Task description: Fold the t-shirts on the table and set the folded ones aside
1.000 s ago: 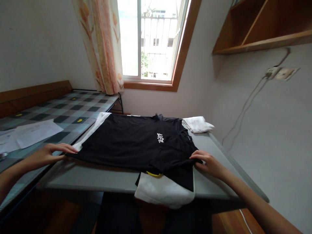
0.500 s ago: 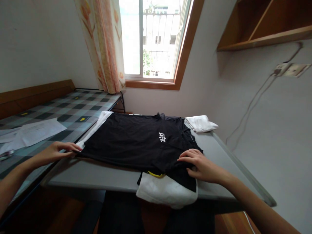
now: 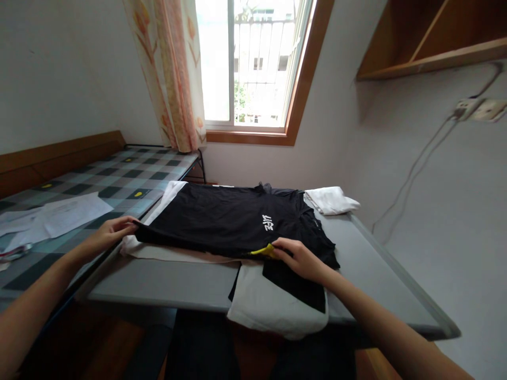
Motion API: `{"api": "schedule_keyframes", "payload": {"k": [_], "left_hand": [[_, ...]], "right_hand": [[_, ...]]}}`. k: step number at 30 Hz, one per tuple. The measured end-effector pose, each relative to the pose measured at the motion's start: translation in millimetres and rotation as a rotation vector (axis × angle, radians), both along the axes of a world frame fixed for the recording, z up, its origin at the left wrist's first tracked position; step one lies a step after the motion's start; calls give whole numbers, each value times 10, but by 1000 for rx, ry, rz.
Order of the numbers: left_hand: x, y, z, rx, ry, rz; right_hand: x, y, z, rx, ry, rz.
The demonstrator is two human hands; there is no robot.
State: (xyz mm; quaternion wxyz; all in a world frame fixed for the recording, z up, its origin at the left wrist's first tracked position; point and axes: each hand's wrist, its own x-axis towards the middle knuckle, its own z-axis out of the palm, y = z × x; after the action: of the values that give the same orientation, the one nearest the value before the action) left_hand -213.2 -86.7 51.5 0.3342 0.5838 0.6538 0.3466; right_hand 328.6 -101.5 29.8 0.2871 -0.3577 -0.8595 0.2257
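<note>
A black T-shirt (image 3: 222,219) with a small white print lies spread on the grey table (image 3: 170,282), on top of other garments. My left hand (image 3: 109,235) pinches its near left corner, lifted a little off the table. My right hand (image 3: 297,257) grips the near edge of the shirt toward the right, beside a yellow strip (image 3: 263,251). Under the shirt, a white garment (image 3: 273,306) with a black piece on it hangs over the table's front edge.
A folded white cloth (image 3: 330,200) sits at the table's far right corner. A bed with a checked cover (image 3: 114,179) and papers (image 3: 59,214) runs along the left. Window (image 3: 253,63) and curtain stand behind; a wooden shelf (image 3: 428,47) and wall socket (image 3: 475,110) are on the right.
My right hand slid left along the shirt's near edge and took hold of it. Both hands raised that edge and pulled it away from me, uncovering light cloth underneath.
</note>
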Motion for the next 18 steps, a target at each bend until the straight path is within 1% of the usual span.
{"api": "schedule_keyframes", "payload": {"k": [2,4,6,8,10,12,18], "left_hand": [[121,157,31,-9,-66,47],[260,361,61,-40,-46,92],[389,581,73,-57,81,138],[488,778,57,-39,241,155],[549,930,11,-23,382,143],[574,1035,-54,-10,492,136],[502,1188,-225,33,699,163]], "right_hand": [[-16,243,80,-57,26,-114],[-54,520,133,-63,-14,-241],[-112,775,138,-93,-151,-340],[-180,954,101,-153,-323,-421],[-244,1039,49,-193,-471,-485],[-292,1050,9,-196,-557,-532],[-338,987,0,-129,-630,-586]]}}
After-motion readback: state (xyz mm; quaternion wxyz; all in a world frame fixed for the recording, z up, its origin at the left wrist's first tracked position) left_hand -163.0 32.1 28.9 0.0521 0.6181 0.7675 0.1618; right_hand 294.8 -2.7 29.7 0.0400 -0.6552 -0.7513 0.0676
